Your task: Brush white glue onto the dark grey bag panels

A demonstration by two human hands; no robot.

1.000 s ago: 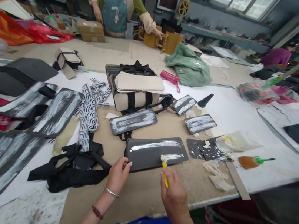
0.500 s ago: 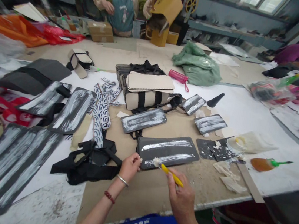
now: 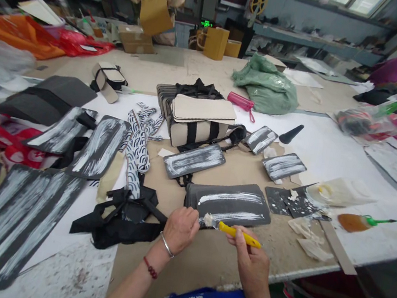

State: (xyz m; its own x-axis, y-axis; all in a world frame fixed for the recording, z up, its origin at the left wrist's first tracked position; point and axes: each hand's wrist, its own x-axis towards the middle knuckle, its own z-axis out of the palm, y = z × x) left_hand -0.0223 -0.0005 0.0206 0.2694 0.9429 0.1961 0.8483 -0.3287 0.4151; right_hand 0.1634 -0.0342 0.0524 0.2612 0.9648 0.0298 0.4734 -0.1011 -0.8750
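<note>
My right hand (image 3: 251, 256) grips a brush (image 3: 240, 234) by its yellow handle. Pale, glue-smeared bristles point left, at the near edge of a stack of dark grey panels (image 3: 230, 208). White streaks of paste run across the top panel. Curled into a closed shape, my left hand (image 3: 181, 230) is at the stack's near left corner, close to the bristles; its fingertips are turned away, so what they pinch is hidden. To its left lies a bundle of black straps (image 3: 124, 222). A smaller streaked panel (image 3: 194, 161) rests behind the stack.
Several streaked panels (image 3: 19, 222) cover the left side. Beige pieces (image 3: 204, 110) are piled at the back. On the right are a paste-spattered dark board (image 3: 282, 201) and an amber glue bottle (image 3: 353, 222). Across the table, a person holds a mustard bag (image 3: 156, 8).
My left hand has turned over into a tighter curl beside the bristles. The brush has tilted flatter and moved slightly down and right. The person opposite has lifted a mustard bag leftwards.
</note>
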